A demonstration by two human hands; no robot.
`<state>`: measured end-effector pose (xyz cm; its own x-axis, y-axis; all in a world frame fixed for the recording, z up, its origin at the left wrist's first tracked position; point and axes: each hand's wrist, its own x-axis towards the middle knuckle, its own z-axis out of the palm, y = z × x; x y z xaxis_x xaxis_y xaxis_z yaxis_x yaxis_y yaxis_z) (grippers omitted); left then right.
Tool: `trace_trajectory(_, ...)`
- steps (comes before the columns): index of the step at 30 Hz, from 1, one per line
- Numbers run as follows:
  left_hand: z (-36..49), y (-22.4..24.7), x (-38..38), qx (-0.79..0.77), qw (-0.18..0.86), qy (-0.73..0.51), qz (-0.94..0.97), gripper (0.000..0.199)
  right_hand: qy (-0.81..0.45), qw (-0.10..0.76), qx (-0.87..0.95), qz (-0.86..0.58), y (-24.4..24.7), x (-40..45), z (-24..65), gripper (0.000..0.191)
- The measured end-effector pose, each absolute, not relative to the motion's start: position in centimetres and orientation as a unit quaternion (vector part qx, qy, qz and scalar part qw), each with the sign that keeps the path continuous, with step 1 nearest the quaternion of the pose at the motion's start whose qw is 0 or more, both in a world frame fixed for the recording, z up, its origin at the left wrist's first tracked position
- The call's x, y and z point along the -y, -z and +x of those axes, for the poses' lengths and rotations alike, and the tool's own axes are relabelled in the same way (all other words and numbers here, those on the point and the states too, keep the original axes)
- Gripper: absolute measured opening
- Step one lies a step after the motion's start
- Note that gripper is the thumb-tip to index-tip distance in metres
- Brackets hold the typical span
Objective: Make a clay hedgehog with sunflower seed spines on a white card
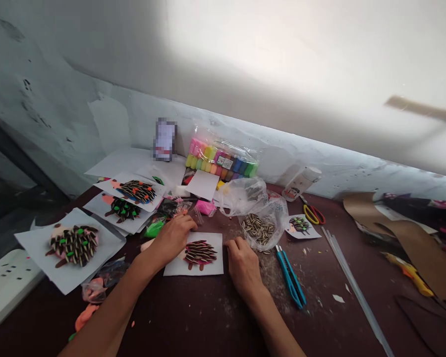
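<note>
A white card point(211, 268) lies on the dark table, bearing a hedgehog figure point(201, 252) with sunflower-seed spines on a magenta body and brown feet. My left hand point(174, 239) reaches over the card's upper left corner, covering part of the figure's head. Its fingers are bent and together; what they hold, if anything, is hidden. Just beyond them lies a small bag of orange clay point(181, 210). Close to the card's right edge, my right hand point(243, 263) rests on the table with fingers curled in and nothing visible in them. Behind it stands an open plastic bag of sunflower seeds point(259, 229).
Finished-looking hedgehog cards point(74, 243) are stacked at left, near a power strip point(7, 285). A blue utility knife point(290, 277), scissors point(312, 214) and clear glue sticks point(353, 287) lie right. A pack of coloured clay point(223, 161) leans against the wall. A yellow tool point(409, 273) lies farther right.
</note>
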<state>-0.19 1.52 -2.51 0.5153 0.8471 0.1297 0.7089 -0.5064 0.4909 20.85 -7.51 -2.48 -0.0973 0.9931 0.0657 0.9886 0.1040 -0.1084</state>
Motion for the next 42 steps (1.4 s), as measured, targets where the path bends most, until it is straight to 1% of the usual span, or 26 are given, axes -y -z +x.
trace_trajectory(8, -0.3, 1.9, -1.4, -0.449, 0.207, -0.229, 0.838, 0.030, -0.019, 0.088, 0.747, -0.659, 2.7, 7.6, 21.0, 0.024)
trace_trajectory(11, 0.0, 2.1, -1.2, -0.429, 0.234, -0.248, 0.836, 0.029, -0.009, 0.102, 0.751, -0.652, 2.9, 7.6, 21.2, 0.023)
trace_trajectory(16, 0.4, 2.5, -0.8, -0.413, 0.289, -0.220, 0.835, 0.029, 0.017, 0.139, 0.761, -0.633, 3.4, 7.5, 21.5, 0.022)
trace_trajectory(22, 0.3, 2.3, -0.6, -0.408, 0.302, -0.217, 0.834, 0.031, 0.001, 0.205, 0.759, -0.617, 3.4, 7.5, 21.3, 0.021)
trace_trajectory(26, 0.1, 2.0, -0.7, -0.404, 0.311, -0.211, 0.834, 0.026, -0.020, 0.233, 0.763, -0.603, 3.0, 7.7, 21.0, 0.019)
trace_trajectory(32, 0.2, 1.9, -0.6, -0.394, 0.316, -0.217, 0.835, 0.029, -0.042, 0.230, 0.758, -0.609, 2.9, 8.0, 20.7, 0.016)
trace_trajectory(36, 0.5, 1.9, -0.4, -0.397, 0.313, -0.205, 0.838, 0.025, -0.049, 0.228, 0.750, -0.619, 3.0, 8.0, 20.7, 0.014)
trace_trajectory(42, 0.7, 1.9, -0.3, -0.393, 0.303, -0.198, 0.846, 0.034, -0.050, 0.206, 0.740, -0.638, 2.8, 8.0, 20.5, 0.013)
